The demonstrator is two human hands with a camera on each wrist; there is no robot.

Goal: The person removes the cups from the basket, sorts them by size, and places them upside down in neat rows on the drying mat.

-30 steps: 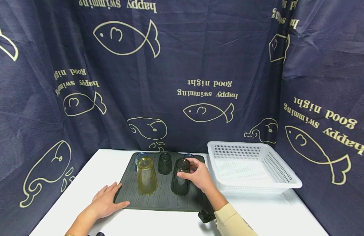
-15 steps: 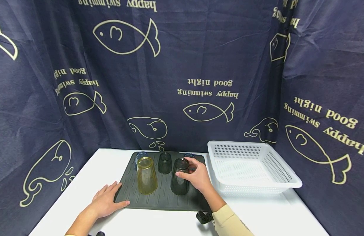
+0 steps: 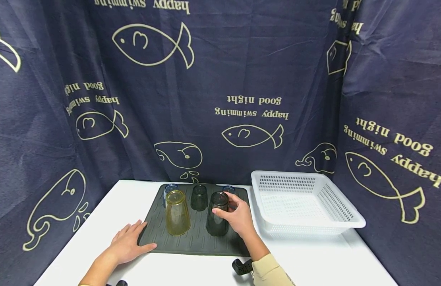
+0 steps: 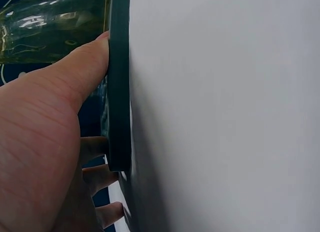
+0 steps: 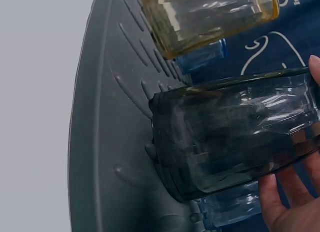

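Observation:
A dark grey glass [image 3: 217, 222] stands upside down at the front right of the ridged drying mat [image 3: 199, 246]. My right hand [image 3: 239, 216] grips it near its upturned base, thumb on the near side and fingers behind. In the right wrist view the glass's rim [image 5: 167, 147] meets the mat. My left hand [image 3: 128, 244] rests at the mat's front left corner, fingers spread and straight; in the left wrist view its thumb [image 4: 87, 62] touches the mat's edge. A yellow glass [image 3: 178, 218] stands upside down between the hands.
Behind stand a small dark glass [image 3: 199, 198] and two blue glasses, one at the left [image 3: 169, 187] and one at the right [image 3: 229, 188], partly hidden. A white perforated basket [image 3: 313, 226] sits right of the mat. A printed blue curtain [image 3: 206, 79] closes off the back.
My right wrist and forearm have shifted slightly left, while the hand keeps its grip on the dark grey glass, which stays in place. My left hand has not moved.

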